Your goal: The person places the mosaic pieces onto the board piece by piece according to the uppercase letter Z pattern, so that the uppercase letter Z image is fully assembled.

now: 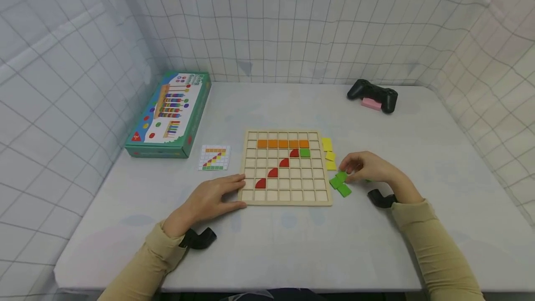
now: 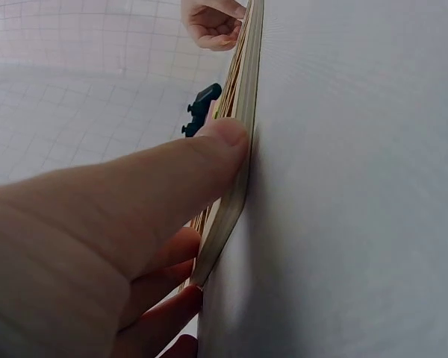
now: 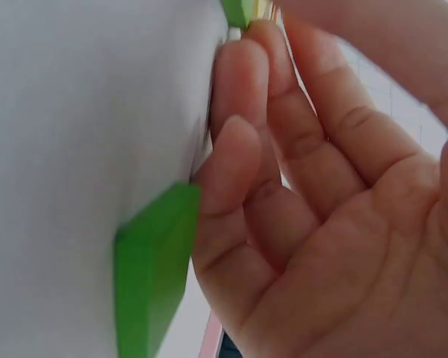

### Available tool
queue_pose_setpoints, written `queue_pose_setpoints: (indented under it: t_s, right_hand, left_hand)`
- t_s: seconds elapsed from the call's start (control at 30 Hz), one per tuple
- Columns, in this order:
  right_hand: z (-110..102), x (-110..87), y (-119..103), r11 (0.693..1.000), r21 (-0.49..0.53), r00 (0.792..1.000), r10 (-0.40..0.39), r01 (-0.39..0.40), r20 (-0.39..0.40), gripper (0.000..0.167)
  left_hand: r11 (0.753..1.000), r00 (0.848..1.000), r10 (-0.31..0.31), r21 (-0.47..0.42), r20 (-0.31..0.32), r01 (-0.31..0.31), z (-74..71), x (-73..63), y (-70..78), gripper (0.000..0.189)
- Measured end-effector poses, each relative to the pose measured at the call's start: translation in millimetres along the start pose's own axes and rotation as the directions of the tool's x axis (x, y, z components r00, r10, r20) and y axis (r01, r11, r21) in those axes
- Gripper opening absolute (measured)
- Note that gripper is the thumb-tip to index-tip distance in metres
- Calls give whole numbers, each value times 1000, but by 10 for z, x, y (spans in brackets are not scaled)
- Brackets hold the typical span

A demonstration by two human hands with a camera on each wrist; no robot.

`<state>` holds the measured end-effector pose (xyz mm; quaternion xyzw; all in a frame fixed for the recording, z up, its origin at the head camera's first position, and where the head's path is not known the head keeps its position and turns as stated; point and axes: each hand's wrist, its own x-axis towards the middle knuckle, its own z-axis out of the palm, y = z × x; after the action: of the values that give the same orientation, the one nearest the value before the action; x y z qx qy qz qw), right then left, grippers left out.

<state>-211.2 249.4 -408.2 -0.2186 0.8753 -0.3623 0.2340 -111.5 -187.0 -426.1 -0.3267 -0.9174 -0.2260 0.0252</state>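
Green tiles (image 1: 336, 183) lie just by the bent right fingers (image 3: 243, 78), whose grip I cannot tell.

Site: small enclosed booth, arranged for tabletop recording; type of building beyond it cannot be told. Evidence: grid-patterned sheeting (image 1: 288, 27) hangs behind and along both sides; its lines sag and ripple, so soft cloth or film rather than tile. White desk (image 1: 271, 254), faint leaf print, fills the enclosure. Black fittings (image 1: 200, 239) at both wrists suggest worn cameras. Boxed game (image 1: 167, 110) and game controller (image 1: 362, 88) on desk: household leisure goods.
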Motion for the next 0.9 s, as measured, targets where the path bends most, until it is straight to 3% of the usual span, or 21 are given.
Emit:
queue_pose_setpoints:
  t_s: [0.9]
  right_hand:
    - [-17, -72, -52, 995, -95, 999, 23, -19, 46, 28]
  left_hand:
    - [1000, 1000, -13, -17, 7, 13, -14, 5, 11, 61]
